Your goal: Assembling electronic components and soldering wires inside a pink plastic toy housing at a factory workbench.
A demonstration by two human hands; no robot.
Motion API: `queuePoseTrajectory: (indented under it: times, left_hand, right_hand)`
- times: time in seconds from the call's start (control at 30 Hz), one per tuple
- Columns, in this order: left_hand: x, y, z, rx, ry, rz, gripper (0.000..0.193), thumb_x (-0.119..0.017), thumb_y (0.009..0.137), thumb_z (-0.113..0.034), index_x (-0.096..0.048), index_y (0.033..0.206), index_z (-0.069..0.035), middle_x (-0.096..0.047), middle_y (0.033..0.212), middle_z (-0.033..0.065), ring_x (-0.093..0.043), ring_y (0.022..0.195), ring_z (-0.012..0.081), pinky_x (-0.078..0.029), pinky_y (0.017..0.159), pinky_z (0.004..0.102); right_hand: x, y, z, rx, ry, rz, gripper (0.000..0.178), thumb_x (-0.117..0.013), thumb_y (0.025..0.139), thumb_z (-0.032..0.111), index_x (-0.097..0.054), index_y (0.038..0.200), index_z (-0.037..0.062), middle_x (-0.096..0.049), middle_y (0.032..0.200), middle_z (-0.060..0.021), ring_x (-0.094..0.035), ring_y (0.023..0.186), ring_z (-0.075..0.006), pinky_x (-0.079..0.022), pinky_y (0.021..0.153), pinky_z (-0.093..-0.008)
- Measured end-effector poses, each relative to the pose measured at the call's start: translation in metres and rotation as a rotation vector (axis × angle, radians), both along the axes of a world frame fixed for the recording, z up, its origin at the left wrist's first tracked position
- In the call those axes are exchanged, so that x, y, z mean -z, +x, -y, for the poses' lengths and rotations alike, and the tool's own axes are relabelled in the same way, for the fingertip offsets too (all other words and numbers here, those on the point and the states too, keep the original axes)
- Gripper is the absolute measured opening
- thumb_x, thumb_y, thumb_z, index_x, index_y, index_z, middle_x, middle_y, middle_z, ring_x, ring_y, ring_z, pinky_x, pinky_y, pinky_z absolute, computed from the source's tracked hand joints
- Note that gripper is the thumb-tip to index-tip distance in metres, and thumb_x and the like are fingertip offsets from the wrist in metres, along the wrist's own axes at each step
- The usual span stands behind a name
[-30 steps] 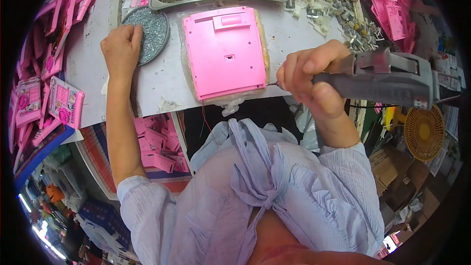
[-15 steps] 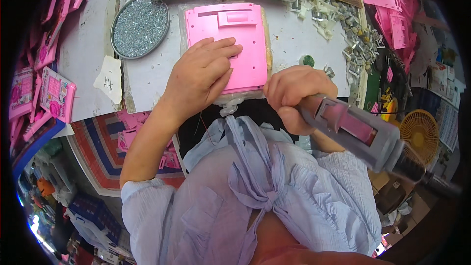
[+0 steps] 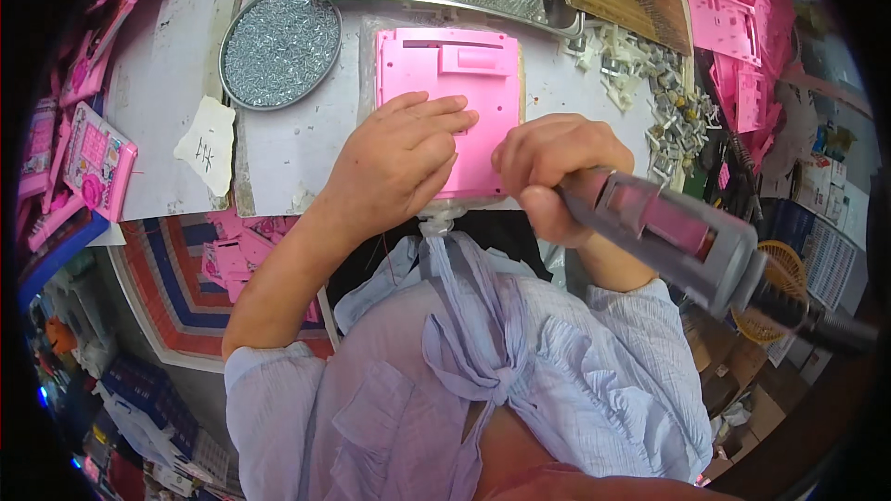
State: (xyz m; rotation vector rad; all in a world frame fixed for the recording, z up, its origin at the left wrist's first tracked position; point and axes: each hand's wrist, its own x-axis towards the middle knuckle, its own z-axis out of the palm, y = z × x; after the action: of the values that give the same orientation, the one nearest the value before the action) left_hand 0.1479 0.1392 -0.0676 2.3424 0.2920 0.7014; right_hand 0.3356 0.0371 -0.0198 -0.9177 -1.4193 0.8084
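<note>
A flat pink plastic casing (image 3: pixel 492 85) lies on a wrapped pad at the table's near edge; it has a slot and a raised rectangular part near its far end. My left hand (image 3: pixel 401 160) rests on its left side, fingers stretched across the surface. Gripped in my right hand (image 3: pixel 568 165) is a grey electric screwdriver (image 3: pixel 682 234), its body slanting away to the lower right with a cord end. That hand is over the casing's near right edge. The driver's tip is hidden by my fingers.
A round dish of small screws (image 3: pixel 283 48) stands at the left. Behind the casing is a metal tray (image 3: pixel 436 2) with small metal parts. White and metal pieces (image 3: pixel 664 97) lie loose at the right. Pink parts (image 3: pixel 246 255) sit in a bin below left.
The whole view has shifted, so the casing and dishes appear further right and lower. Against the casing, my right hand has come slightly inward over its edge. My left hand stays on it.
</note>
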Motion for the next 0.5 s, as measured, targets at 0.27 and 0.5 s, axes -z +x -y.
queuePoseTrajectory:
  times: [0.27, 0.5]
  left_hand:
    - [-0.001, -0.001, -0.001, 0.005, -0.016, -0.015, 0.011, -0.067, 0.088, -0.004, -0.058, 0.081, -0.004, -0.071, 0.123, 0.0113, -0.064, 0.123, 0.0289, -0.047, 0.105, 0.0481]
    - [0.0, -0.001, -0.002, 0.014, -0.026, -0.017, 0.007, -0.066, 0.086, -0.005, -0.06, 0.085, -0.003, -0.07, 0.123, 0.0108, -0.063, 0.124, 0.0272, -0.047, 0.105, 0.0466]
  right_hand:
    - [-0.001, 0.029, -0.029, -0.062, 0.032, -0.085, 0.018, -0.072, 0.086, 0.005, -0.054, 0.089, 0.0018, -0.06, 0.066, -0.0096, -0.061, 0.057, -0.021, -0.052, 0.055, -0.0332]
    - [-0.004, 0.029, -0.041, -0.043, 0.016, 0.09, 0.026, -0.073, 0.092, 0.016, -0.049, 0.085, 0.0075, -0.056, 0.06, -0.0066, -0.054, 0.051, -0.0199, -0.051, 0.055, -0.0389]
